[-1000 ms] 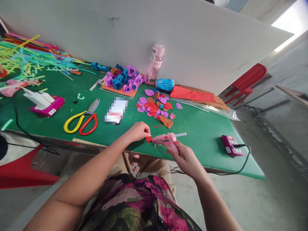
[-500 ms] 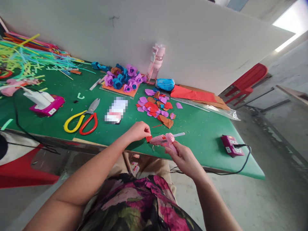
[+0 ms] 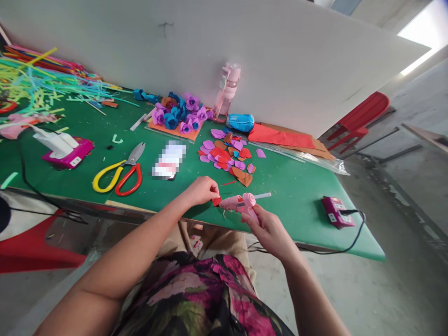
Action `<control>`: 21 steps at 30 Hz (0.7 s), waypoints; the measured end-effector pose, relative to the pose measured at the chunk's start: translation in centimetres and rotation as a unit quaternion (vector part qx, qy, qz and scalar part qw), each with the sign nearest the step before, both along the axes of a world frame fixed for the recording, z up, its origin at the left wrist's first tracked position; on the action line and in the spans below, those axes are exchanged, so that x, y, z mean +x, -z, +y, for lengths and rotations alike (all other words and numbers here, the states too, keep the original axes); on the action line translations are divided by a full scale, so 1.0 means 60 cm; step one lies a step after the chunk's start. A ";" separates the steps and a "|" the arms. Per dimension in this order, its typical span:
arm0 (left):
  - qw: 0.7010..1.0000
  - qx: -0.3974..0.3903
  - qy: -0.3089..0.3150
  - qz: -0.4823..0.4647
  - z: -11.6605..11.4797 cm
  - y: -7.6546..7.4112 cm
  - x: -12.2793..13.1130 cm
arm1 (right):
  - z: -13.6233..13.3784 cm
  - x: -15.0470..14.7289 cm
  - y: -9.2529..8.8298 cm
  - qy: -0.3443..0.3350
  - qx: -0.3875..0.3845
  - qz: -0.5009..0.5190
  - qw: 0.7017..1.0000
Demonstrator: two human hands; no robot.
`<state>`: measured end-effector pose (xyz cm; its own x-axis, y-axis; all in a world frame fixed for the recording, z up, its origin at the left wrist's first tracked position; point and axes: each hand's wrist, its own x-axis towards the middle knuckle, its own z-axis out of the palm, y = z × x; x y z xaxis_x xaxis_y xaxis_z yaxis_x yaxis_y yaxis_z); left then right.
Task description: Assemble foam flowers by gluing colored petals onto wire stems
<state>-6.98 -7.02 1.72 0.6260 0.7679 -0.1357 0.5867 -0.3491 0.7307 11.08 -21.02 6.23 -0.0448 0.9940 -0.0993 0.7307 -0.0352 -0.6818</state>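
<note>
Between the fingertips of my left hand (image 3: 205, 190) is a small red paper petal (image 3: 217, 201), pinched just above the green table. My right hand (image 3: 268, 227) is wrapped round the grip of a pink hot glue gun (image 3: 241, 203). A clear glue stick (image 3: 263, 195) pokes out of its back end. The gun's nozzle points left and is close to the red petal; whether they touch I cannot tell. Loose purple, red, brown and blue petals (image 3: 224, 156) lie in a heap beyond my hands.
Scissors with yellow and red handles (image 3: 130, 170) lie left, beside a blurred phone (image 3: 170, 161). Paper roses (image 3: 178, 114) sit on orange sheets. Behind stand a pink bottle (image 3: 228, 91) and blue pouch (image 3: 240, 122). A magenta power socket (image 3: 336, 212) with a cable is near the right edge.
The glue gun in my right hand has shifted slightly right, its nozzle a little away from the red petal. My left hand stays almost still.
</note>
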 end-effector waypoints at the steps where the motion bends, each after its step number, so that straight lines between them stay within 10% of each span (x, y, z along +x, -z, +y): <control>1: 1.000 0.001 0.000 -0.002 0.000 0.000 0.000 | 0.000 -0.001 0.000 -0.002 0.001 -0.001 1.000; 21: 1.000 0.007 0.000 0.015 0.000 0.000 0.001 | 0.003 0.022 0.003 0.028 0.020 -0.046 0.998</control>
